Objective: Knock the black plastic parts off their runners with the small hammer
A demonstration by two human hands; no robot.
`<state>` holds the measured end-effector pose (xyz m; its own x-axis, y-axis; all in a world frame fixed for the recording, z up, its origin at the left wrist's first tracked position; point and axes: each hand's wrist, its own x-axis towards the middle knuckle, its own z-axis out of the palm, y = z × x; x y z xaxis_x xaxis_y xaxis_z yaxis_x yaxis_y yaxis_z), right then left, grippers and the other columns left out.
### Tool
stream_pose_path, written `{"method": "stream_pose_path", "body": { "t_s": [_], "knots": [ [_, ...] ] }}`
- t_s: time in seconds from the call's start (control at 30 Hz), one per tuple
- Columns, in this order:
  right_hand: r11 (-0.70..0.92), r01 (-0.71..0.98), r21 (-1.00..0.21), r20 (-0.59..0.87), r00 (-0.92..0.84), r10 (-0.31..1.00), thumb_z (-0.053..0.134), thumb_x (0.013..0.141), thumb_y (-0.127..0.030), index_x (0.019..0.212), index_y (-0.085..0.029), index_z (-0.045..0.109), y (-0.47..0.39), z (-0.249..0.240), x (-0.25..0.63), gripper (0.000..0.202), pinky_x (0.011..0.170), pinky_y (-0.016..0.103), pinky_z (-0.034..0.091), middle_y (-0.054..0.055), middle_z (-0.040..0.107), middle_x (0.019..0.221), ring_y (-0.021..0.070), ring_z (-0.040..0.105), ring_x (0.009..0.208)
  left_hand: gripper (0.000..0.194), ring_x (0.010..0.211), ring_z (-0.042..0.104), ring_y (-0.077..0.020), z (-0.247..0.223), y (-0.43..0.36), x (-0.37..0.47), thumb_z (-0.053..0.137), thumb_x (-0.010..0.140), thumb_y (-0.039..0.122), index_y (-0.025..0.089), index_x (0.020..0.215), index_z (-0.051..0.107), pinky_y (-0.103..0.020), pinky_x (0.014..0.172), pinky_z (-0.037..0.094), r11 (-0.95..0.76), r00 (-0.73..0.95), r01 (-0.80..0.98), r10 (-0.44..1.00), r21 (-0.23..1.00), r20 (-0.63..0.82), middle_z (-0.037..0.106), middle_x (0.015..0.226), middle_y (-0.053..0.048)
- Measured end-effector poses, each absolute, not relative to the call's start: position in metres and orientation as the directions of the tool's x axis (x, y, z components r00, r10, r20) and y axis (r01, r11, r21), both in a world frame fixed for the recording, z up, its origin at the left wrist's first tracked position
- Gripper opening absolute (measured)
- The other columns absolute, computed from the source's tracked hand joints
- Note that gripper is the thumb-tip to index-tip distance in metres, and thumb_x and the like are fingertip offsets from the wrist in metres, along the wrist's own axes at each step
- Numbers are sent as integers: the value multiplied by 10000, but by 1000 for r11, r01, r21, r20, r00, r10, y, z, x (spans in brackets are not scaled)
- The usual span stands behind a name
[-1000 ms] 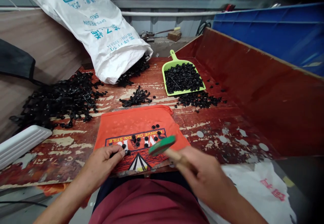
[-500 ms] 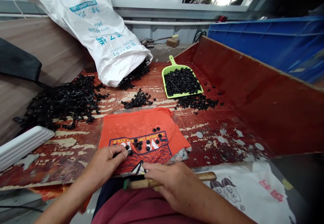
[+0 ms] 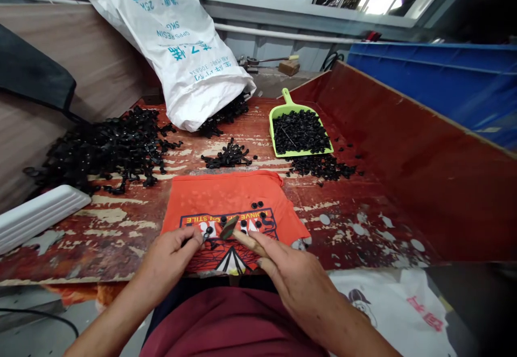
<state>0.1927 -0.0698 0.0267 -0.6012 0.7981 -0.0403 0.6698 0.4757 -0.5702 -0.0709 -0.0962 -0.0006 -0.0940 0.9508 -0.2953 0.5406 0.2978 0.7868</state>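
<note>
My left hand point(image 3: 177, 252) is closed in a pinch on a small black plastic piece point(image 3: 207, 235) at the left of the orange cloth point(image 3: 218, 187). In my right hand point(image 3: 288, 271) is a wooden-handled tool point(image 3: 252, 242), its fingers wrapped round the shaft. The tool's dark green head point(image 3: 229, 228) is over the cloth, just right of the left fingertips; its exact kind is unclear. Several round black pieces point(image 3: 258, 223) lie on the cloth's printed part. A small cluster of black pieces point(image 3: 228, 155) rests beyond the cloth.
A white sack point(image 3: 194, 66) spills black parts at the back. To the left lie a large black heap point(image 3: 109, 149) and a white plastic object point(image 3: 44, 214). A green dustpan point(image 3: 305, 153) full of black pieces stands back right, near a red board point(image 3: 404, 158) and blue crate point(image 3: 436, 88).
My right hand has lifted the tool from the table's front edge and turned it, bringing its head over the cloth beside my left fingers. The left hand keeps its pinch. The camera view has shifted slightly.
</note>
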Motion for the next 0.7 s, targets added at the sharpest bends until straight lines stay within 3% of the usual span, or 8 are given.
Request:
{"method": "stream_pose_path", "body": {
  "t_s": [0.1,0.17,0.3,0.47,0.6,0.7],
  "knots": [
    [459,677,-575,-35,-581,813,390,1006,-195,1479,-277,453,-71,18,199,484,921,363,566,62,683,1290,232,694,1080,362,598,472,-145,1,-99,-76,445,892,495,210,681,517,-223,557,354,306,-108,479,951,822,-291,466,600,43],
    [456,708,-539,-4,-543,839,371,1012,-215,1449,-249,490,-71,12,206,454,893,360,575,79,684,1278,240,694,1073,379,625,497,-148,5,-102,-79,430,912,507,208,699,528,-226,579,375,278,-123,525,960,804,-252,506,635,35],
    [434,767,-473,83,-451,889,363,1015,-226,1436,-251,482,-56,9,218,437,876,347,564,74,668,1300,232,694,1051,317,688,592,-166,3,-115,-80,549,881,498,212,749,586,-237,623,427,126,-110,755,992,644,-66,618,728,15],
    [356,902,-244,99,-342,934,425,1017,-256,1274,-267,582,-8,12,222,301,706,291,513,41,734,1083,211,703,888,161,717,673,-153,-21,-139,-74,609,876,314,266,1019,664,-224,638,491,-233,190,863,972,448,139,681,893,-9],
    [347,925,-152,128,-330,935,419,1030,-279,1026,-200,669,30,6,228,262,698,299,467,76,684,974,205,654,814,172,623,664,-143,-32,-147,-67,536,886,208,269,981,665,-226,550,480,-296,243,900,950,319,197,634,808,-1],
    [338,938,-82,194,-317,928,443,1011,-266,1008,-111,689,43,10,226,292,769,399,455,182,645,1000,294,607,919,186,621,670,-134,-33,-146,-67,515,885,185,271,960,662,-214,535,484,-314,264,908,943,277,203,635,835,-4]
  ]
}}
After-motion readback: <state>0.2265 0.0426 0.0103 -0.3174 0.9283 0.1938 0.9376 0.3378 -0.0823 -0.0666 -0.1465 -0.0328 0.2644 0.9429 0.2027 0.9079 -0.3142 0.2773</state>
